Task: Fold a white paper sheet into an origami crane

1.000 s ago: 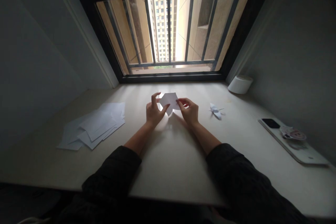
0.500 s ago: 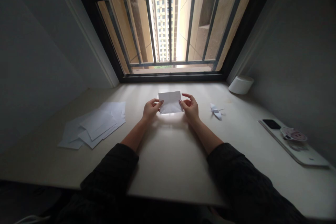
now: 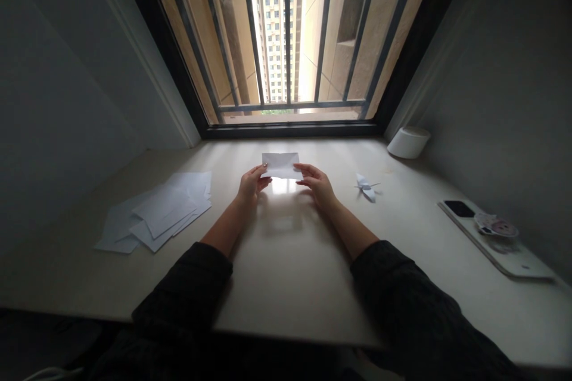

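A small white folded paper point(image 3: 281, 165) is held just above the pale desk point(image 3: 290, 262), in front of the window. My left hand point(image 3: 251, 184) pinches its left end between thumb and fingers. My right hand point(image 3: 315, 183) pinches its right end, palm turned down. The paper is a flat rectangle tilted nearly level with the desk. Both forearms in dark sleeves reach in from the near edge.
A loose pile of white sheets point(image 3: 154, 217) lies at the left. A small folded paper crane point(image 3: 366, 186) sits right of my hands. A white round object point(image 3: 409, 142) stands at the back right, a tablet with a phone and sticker point(image 3: 494, 237) at the right.
The paper went from a pointed, partly folded shape to a flat rectangle, then tipped down flatter and lower. Both hands shifted outward to its two ends.
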Motion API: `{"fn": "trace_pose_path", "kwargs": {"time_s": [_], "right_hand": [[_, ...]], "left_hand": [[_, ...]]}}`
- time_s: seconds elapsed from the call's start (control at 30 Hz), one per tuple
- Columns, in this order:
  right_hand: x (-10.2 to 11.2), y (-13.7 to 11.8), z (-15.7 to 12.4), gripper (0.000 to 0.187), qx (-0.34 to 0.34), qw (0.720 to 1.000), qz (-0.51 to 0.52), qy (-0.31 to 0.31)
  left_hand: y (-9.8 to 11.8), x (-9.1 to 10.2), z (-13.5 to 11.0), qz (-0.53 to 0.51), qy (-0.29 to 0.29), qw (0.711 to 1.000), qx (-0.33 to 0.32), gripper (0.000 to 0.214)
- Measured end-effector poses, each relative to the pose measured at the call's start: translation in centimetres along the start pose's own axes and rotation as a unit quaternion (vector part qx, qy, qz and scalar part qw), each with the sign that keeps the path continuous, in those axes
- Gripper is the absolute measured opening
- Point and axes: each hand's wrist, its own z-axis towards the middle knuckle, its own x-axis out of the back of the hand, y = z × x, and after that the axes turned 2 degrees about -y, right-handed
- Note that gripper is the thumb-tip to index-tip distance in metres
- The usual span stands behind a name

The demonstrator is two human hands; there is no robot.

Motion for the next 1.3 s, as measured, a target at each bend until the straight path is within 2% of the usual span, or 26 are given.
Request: {"fn": "trace_pose_path", "kwargs": {"time_s": [0.13, 0.3, 0.43, 0.53, 1.0, 1.3], "right_hand": [[-0.6, -0.3, -0.3, 0.033, 0.020, 0.999, -0.024, 0.014], [-0.4, -0.6, -0.4, 0.034, 0.012, 0.996, -0.051, 0.078], [-0.1, -0.5, -0.3, 0.037, 0.001, 0.991, -0.048, 0.122], [-0.1, -0.3, -0.2, 0.038, 0.001, 0.990, -0.037, 0.137], [-0.3, 0.2, 0.1, 0.032, -0.023, 0.988, 0.062, 0.138], [-0.6, -0.1, 0.0, 0.039, 0.015, 0.977, 0.070, 0.201]], "left_hand": [[0.2, -0.1, -0.1, -0.002, 0.005, 1.000, 0.002, 0.041], [0.8, -0.4, -0.8, 0.059, -0.031, 0.995, -0.075, 0.060], [1.0, -0.6, -1.4, 0.080, -0.061, 0.986, -0.129, 0.053], [0.9, -0.8, -1.7, 0.080, -0.063, 0.984, -0.148, 0.047], [-0.3, -1.3, -1.3, -0.014, -0.005, 0.996, -0.085, 0.037], [-1.0, -2.1, -1.5, -0.056, 0.021, 0.995, -0.081, 0.052]]}}
